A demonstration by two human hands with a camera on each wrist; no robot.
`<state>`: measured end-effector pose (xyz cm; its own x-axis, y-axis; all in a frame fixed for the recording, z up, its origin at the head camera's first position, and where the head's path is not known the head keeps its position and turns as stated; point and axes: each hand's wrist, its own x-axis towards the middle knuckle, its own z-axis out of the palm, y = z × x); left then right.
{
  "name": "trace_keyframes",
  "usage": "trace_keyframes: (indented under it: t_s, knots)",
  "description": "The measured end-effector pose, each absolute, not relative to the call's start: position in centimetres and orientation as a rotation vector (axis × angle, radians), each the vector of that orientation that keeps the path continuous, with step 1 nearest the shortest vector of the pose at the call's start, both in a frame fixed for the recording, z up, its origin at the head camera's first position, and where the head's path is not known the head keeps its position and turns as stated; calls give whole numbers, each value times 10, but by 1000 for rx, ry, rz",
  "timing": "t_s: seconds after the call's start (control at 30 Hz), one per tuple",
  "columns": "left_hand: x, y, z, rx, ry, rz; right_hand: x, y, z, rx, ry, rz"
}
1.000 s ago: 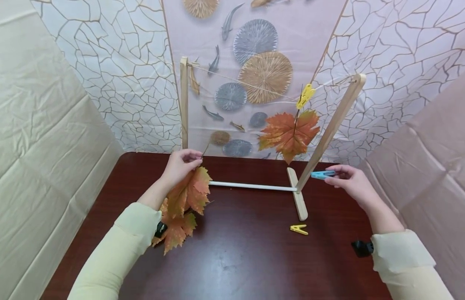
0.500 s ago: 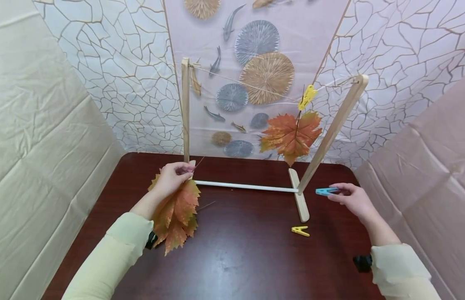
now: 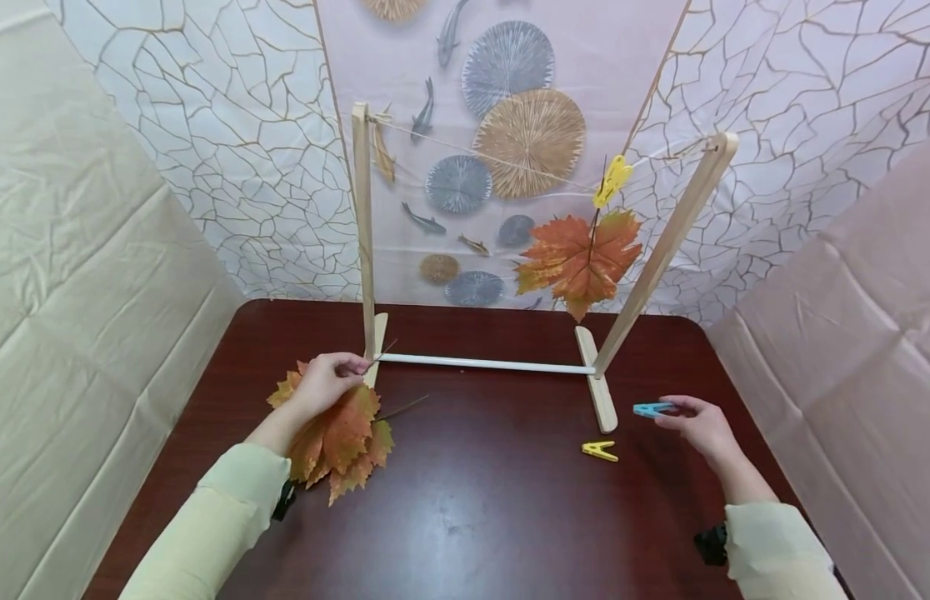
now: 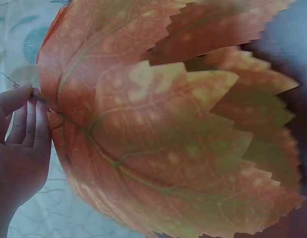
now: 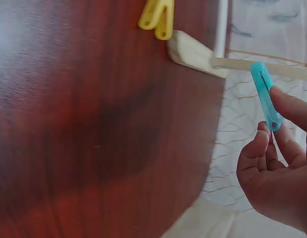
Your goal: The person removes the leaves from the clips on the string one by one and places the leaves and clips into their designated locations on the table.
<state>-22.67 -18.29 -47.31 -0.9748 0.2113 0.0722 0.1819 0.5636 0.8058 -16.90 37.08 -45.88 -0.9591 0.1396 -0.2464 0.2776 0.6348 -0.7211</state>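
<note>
My left hand (image 3: pixel 328 385) pinches the thin stem of an orange-green artificial maple leaf (image 4: pixel 158 148) between thumb and fingers. That leaf hangs below the hand and overlaps another maple leaf (image 3: pixel 381 443) on the table, whose stem points right. On the right, my right hand (image 3: pixel 701 429) holds a blue clothespin (image 5: pixel 265 96) between thumb and fingers, its tip pointing left. A yellow clothespin (image 3: pixel 613 181) on the string (image 3: pixel 502 162) holds a third maple leaf (image 3: pixel 581 258) by its stem. Another yellow clothespin (image 3: pixel 600 451) lies on the table.
A wooden frame stands at the back of the dark red table (image 3: pixel 465 517), with a left post (image 3: pixel 364 233), a leaning right post (image 3: pixel 663 254) and a white bar (image 3: pixel 487 364) low between them. Its right foot (image 3: pixel 598 392) reaches toward the yellow clothespin. Patterned cloth surrounds the table.
My left hand has moved down and left with the pinched leaf, away from the frame's left post. My right hand has lowered with the blue clothespin, away from the right post.
</note>
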Motion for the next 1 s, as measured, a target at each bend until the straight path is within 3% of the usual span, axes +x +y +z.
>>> trace_keyframes:
  t_s: [0.63, 1.0]
  knots:
    - [-223, -181, -532, 113, 2668, 1492, -165, 371, -526, 604, 2647, -1174]
    - [-221, -181, -542, 120, 2659, 1537, -171, 370, -528, 552, 2725, -1030]
